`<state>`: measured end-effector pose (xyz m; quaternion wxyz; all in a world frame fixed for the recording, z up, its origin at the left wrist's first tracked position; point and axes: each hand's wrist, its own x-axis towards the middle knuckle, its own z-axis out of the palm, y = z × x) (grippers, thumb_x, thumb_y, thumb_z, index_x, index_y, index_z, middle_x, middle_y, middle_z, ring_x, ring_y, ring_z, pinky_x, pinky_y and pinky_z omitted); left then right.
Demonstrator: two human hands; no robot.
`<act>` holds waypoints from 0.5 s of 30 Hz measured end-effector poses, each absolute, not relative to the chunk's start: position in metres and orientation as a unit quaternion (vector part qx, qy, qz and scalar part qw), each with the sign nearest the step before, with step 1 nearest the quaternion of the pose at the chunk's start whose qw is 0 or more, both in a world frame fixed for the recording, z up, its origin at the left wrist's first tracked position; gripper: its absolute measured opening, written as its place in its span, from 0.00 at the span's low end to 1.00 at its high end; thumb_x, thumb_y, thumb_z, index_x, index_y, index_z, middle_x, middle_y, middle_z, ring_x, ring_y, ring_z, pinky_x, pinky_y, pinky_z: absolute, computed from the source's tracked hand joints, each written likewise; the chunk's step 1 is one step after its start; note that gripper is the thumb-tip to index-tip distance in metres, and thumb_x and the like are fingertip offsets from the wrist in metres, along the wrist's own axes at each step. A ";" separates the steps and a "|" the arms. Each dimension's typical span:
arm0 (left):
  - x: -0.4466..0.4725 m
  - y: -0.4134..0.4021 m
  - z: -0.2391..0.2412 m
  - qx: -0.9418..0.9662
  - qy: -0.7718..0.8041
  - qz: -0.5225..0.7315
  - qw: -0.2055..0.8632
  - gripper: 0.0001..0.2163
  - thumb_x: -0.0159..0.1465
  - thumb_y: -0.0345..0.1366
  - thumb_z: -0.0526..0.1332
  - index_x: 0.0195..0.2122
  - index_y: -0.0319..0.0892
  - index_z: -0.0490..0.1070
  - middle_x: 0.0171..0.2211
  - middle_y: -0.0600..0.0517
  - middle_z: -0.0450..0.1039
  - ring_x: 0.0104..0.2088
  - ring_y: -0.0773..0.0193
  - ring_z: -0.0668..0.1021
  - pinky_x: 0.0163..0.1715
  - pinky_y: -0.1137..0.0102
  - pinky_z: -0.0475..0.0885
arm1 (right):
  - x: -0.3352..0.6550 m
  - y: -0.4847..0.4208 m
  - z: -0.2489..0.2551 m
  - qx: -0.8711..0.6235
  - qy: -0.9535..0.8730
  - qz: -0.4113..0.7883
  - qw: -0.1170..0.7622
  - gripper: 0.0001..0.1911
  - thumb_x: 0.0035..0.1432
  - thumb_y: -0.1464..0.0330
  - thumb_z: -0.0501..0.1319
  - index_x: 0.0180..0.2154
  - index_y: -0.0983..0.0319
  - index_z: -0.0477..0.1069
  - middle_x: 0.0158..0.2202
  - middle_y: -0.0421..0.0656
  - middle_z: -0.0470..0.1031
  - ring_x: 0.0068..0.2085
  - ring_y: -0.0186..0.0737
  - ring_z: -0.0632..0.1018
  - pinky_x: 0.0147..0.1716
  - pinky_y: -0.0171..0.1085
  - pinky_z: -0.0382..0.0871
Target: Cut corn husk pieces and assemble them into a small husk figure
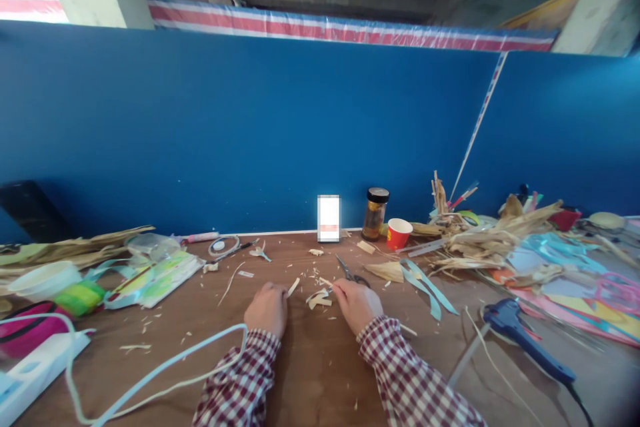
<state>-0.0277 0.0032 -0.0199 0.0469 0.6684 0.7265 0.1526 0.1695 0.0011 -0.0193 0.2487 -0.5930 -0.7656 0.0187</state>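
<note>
My left hand rests on the brown table, fingers curled closed round a pale strip of husk that sticks out to its right. My right hand is closed in a pinch on small pale husk pieces lying between the two hands. Scissors lie open on the table just behind my right hand. Both sleeves are red-and-white check.
A blue partition stands behind the table. A dark jar and a red paper cup stand at the back. Dried husks pile at the right, a blue glue gun lies front right. A white cable and power strip lie at the left.
</note>
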 end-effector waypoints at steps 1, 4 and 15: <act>-0.028 0.003 -0.020 0.667 0.727 0.154 0.047 0.12 0.61 0.36 0.49 0.32 0.45 0.72 0.34 0.48 0.69 0.36 0.61 0.72 0.35 0.69 0.65 | 0.169 0.001 -0.020 -0.592 -0.766 0.017 0.249 0.16 0.61 0.63 0.45 0.33 0.56 0.69 0.28 0.37 0.74 0.29 0.32 0.73 0.25 0.31 0.55; -0.027 0.003 -0.021 0.660 0.734 0.153 0.045 0.12 0.61 0.36 0.48 0.32 0.45 0.71 0.34 0.48 0.69 0.36 0.61 0.73 0.34 0.69 0.65 | 0.169 0.001 -0.021 -0.594 -0.764 0.016 0.250 0.17 0.62 0.63 0.44 0.33 0.57 0.70 0.27 0.38 0.74 0.29 0.32 0.73 0.25 0.31 0.55; -0.027 0.004 -0.023 0.653 0.741 0.146 0.060 0.10 0.60 0.38 0.50 0.31 0.43 0.69 0.35 0.49 0.68 0.35 0.61 0.72 0.34 0.70 0.65 | 0.169 0.002 -0.023 -0.594 -0.765 0.014 0.248 0.16 0.62 0.63 0.44 0.33 0.56 0.69 0.28 0.38 0.74 0.29 0.33 0.73 0.26 0.30 0.55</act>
